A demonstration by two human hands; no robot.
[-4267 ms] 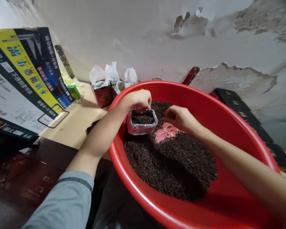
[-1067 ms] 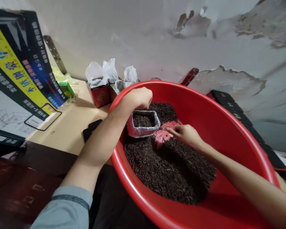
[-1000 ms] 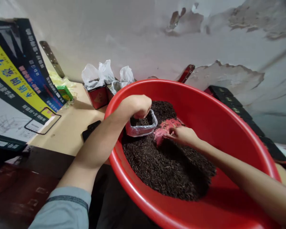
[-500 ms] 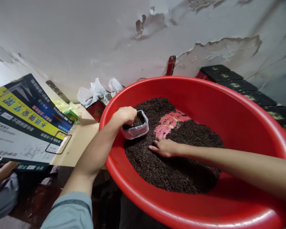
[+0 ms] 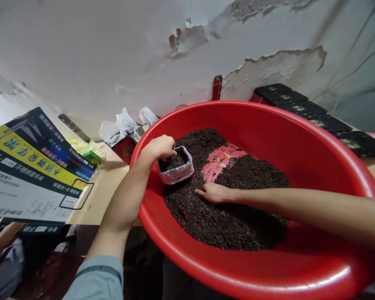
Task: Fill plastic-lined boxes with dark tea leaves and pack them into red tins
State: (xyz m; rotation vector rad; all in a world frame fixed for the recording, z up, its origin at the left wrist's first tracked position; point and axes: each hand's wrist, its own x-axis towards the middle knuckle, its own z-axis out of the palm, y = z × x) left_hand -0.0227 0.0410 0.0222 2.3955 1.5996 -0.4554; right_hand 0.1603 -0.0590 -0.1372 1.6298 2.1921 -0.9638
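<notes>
A big red basin point(image 5: 268, 125) holds a heap of dark loose tea leaves point(image 5: 225, 216), with a bare pink patch of the bottom showing in the middle. My left hand point(image 5: 158, 148) is closed on the near rim of a small square tin lined with clear plastic point(image 5: 176, 166), which rests tilted in the leaves and is partly filled with them. My right hand point(image 5: 214, 193) lies flat on the leaves just right of the tin, fingers stretched toward it.
Red tins with white plastic liners point(image 5: 125, 133) stand on the tan tabletop point(image 5: 103, 187) behind the basin. A printed cardboard box point(image 5: 28, 166) leans at the left, with a small green box point(image 5: 92, 156) beside it. Black boxes point(image 5: 303, 110) line the peeling wall at the right.
My right hand moved from the pink patch down onto the leaves near the tin and flattened. My left hand kept its hold on the tin, which tilted. The view swung upward and right.
</notes>
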